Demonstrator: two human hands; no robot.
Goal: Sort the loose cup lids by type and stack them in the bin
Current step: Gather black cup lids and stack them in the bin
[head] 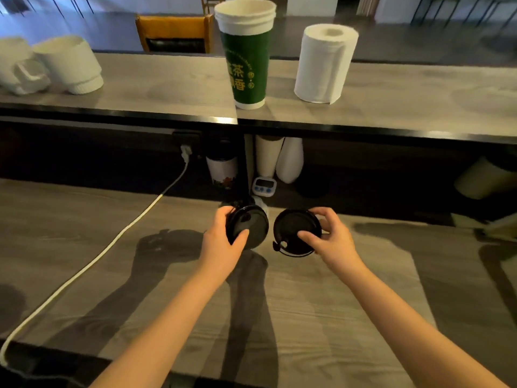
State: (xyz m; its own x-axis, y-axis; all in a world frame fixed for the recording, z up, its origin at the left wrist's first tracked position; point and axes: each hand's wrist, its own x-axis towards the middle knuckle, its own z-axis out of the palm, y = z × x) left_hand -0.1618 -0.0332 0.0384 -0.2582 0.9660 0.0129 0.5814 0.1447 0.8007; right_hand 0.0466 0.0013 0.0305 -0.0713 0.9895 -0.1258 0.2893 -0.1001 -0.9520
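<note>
Hands held black lids over the worktop (84, 228): left hand (221, 245) gripped a lid stack (247, 226), right hand (330, 236) pinched one lid (296, 232). Pinched only at its rim, the single lid could slip; no bin was visible.

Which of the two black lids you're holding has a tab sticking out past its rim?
The right-hand lid: a small tab juts from its lower-left edge. The left-hand lid shows only a plain round rim.
</note>
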